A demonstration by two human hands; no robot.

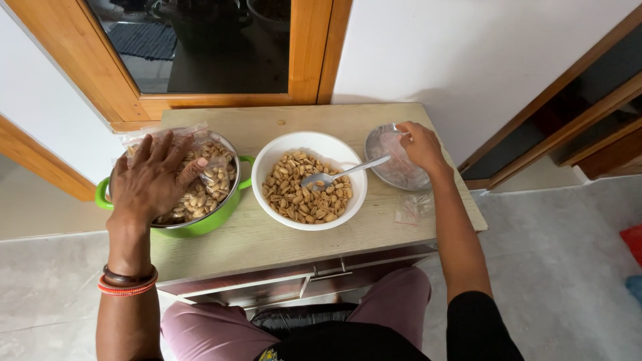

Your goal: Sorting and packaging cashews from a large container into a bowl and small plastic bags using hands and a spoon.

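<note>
White bowl of peanuts (309, 182), spoon (342, 174) resting in it, sits mid-bench (267, 244). Left of the bowl, my left hand (150, 182) presses flat, fingers spread, on filled clear bags (204, 167) in the green pot (221, 217). Right of it, my right hand (421, 146) pinches an empty bag off the metal plate (401, 175); lifting one at a time works best.

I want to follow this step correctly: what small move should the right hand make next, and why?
Probably lift one clear bag off the metal plate. The right hand already touches the bags there, the spoon rests free in the white bowl of peanuts, and the left hand presses filled bags in the green pot.
</note>
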